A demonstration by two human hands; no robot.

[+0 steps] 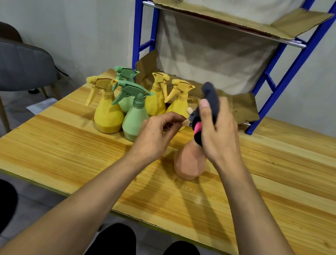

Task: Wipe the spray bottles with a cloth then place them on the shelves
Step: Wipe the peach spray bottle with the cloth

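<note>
Seen from the head camera, a pink plastic spray bottle (189,162) stands upright on the light wooden table (72,153), near the middle and a bit to the right. The right hand (217,138) is over the top of this bottle. Its fingers are curled round a dark grey cloth (210,98) and hold it against the spray head, so most of the head is hidden. A small bright pink bit (197,128) peeks out under the cloth, and it is not clear what it belongs to. The left hand (157,134) is just beside the bottle's top, on the left. Its fingers (175,117) are bent and close together near the pale nozzle (190,109), but I cannot tell if they pinch anything. Behind this hand five more spray bottles stand in a tight bunch: the front yellow bottle (108,116), the front green bottle (134,124), the back green bottle (124,99), the middle yellow bottle (156,102) and the right yellow bottle (178,107). The left hand covers the edge of the front green bottle. At the far side of the table stands a tall blue metal shelf rack (276,88). Brown cardboard lies on its low shelf (241,107) and its upper shelf (221,16). The bunch of bottles stands in front of the low shelf. A grey chair (13,66) is off to the left. The person's dark knees (113,247) show at the bottom.
</note>
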